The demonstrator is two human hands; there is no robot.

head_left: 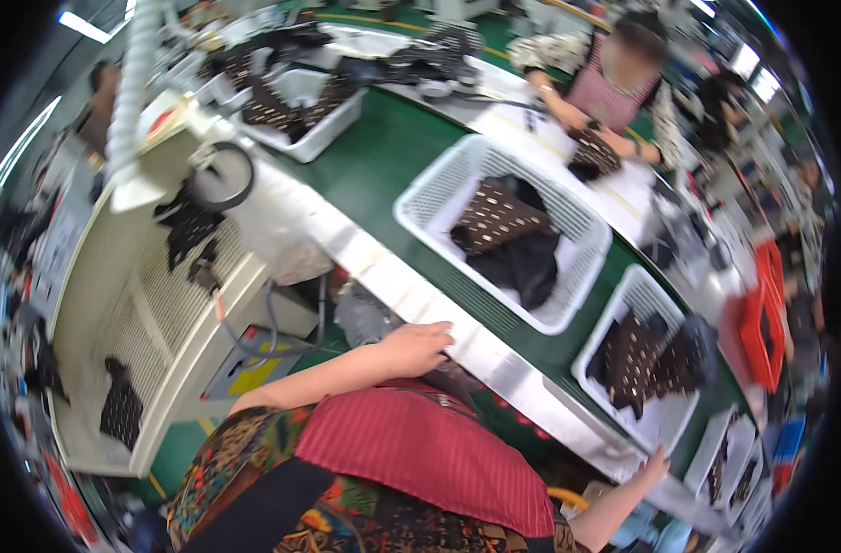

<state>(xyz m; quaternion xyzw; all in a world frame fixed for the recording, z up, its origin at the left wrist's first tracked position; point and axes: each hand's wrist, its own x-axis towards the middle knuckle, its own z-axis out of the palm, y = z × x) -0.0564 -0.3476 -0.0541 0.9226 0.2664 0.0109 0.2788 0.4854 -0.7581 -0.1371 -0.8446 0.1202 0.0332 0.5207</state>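
Note:
My left hand [418,347] rests its fingertips on the metal rail [383,269] along the near edge of a green conveyor belt [370,180]. It holds nothing that I can see, and its fingers look loosely stretched. Farther right, my right hand [655,467] touches the same rail near a white basket [582,369], fingers pointing up and partly blurred. That basket contains brown fabric pieces with pale dashes [637,359] and dark cloth. A larger white basket [411,207] stands on the belt in front of me, with a folded brown patterned piece [499,217] over black cloth [522,275].
Left of me is a beige slatted trough [158,304] with dark scraps. A white hose [130,101] hangs above it. Another white basket [321,143] sits farther up the belt. Across it, a co-worker [614,92] handles patterned fabric. A red crate [761,318] stands at far right.

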